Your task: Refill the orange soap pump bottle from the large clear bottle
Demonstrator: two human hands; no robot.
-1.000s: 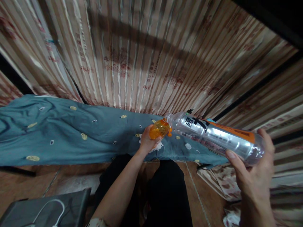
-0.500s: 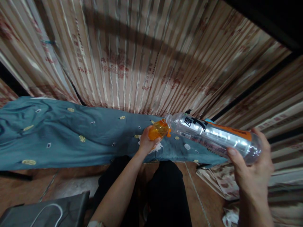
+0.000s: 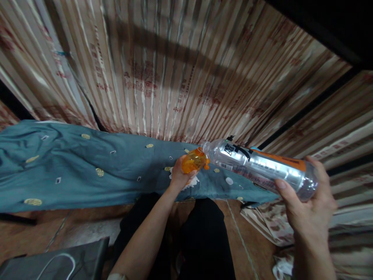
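Note:
In my left hand (image 3: 178, 179) is a small translucent orange bottle (image 3: 192, 161), tilted with its mouth up and to the right. My right hand (image 3: 313, 210) is wrapped around the base of a large clear plastic bottle (image 3: 264, 167) with a silver and orange label. That bottle lies tipped toward the left, its neck meeting the mouth of the orange bottle. Whether liquid passes between them I cannot tell. An orange cap (image 3: 206, 165) hangs by the small bottle's mouth. Beneath my left hand a white ragged patch (image 3: 190, 183) shows on the cloth.
A teal patterned cloth (image 3: 72, 171) covers the narrow surface before me. Behind it hangs a striped curtain (image 3: 163, 77), with a dark bar (image 3: 309, 107) at right. A grey box-like object (image 3: 55, 258) with a white cable sits lower left. A white disc (image 3: 229, 181) lies on the cloth.
Both hands and bottles keep nearly the same pose. The large bottle and my right hand have shifted very slightly left in view; the camera has moved a little too.

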